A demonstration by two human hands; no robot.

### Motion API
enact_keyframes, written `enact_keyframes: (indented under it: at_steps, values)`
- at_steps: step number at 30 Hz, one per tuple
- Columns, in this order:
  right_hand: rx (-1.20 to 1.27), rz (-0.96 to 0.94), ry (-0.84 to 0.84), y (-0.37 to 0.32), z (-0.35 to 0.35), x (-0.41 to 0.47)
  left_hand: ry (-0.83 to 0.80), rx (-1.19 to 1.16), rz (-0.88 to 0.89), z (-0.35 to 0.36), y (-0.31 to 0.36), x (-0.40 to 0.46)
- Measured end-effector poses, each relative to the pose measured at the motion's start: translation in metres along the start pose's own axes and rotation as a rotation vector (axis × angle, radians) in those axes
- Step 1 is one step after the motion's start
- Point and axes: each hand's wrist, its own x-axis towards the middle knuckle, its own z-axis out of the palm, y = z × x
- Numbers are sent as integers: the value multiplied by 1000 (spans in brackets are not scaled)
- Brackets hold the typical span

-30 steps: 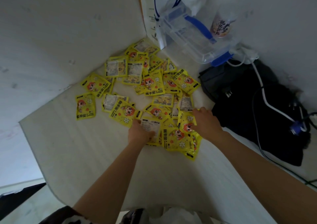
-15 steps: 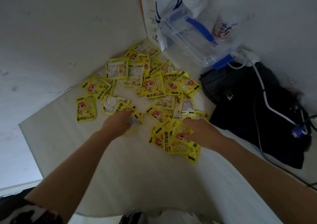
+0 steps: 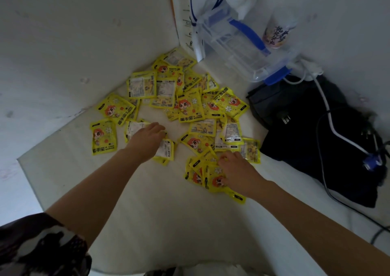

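Left hand (image 3: 145, 141) and right hand (image 3: 239, 171) rest on flat yellow foil packets (image 3: 190, 109); their undersides are hidden, so grip cannot be determined. Packets litter a pale desk (image 3: 147, 212) between white walls (image 3: 63, 43).

2 hands (image 3: 147, 140) (image 3: 238, 170), about 30 yellow packets (image 3: 190, 106)

Bare table (image 3: 147, 212) runs along the near edge; yellow packets (image 3: 190, 109) crowd the far corner, a clear box (image 3: 242, 49) and black bag (image 3: 306, 128) block the right side.
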Motion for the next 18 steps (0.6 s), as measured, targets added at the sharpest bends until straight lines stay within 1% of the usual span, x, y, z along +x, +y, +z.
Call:
enact_keyframes:
  at_steps: [2, 7, 9, 12, 18]
  values:
    - [-7, 20, -13, -1, 1, 0, 0, -5, 10, 3, -1, 1]
    - [0, 35, -36, -1, 5, -2, 82, -21, 33, 2, 0, -4]
    - [4, 35, -34, -2, 6, -3, 61, -23, 20, -1, 1, -6]
    - [-23, 30, -29, -4, 7, -3, -13, -4, -33, -4, 1, -9]
    - [-68, 29, -82, -9, 6, 1, 18, -26, -74, -6, 2, -20]
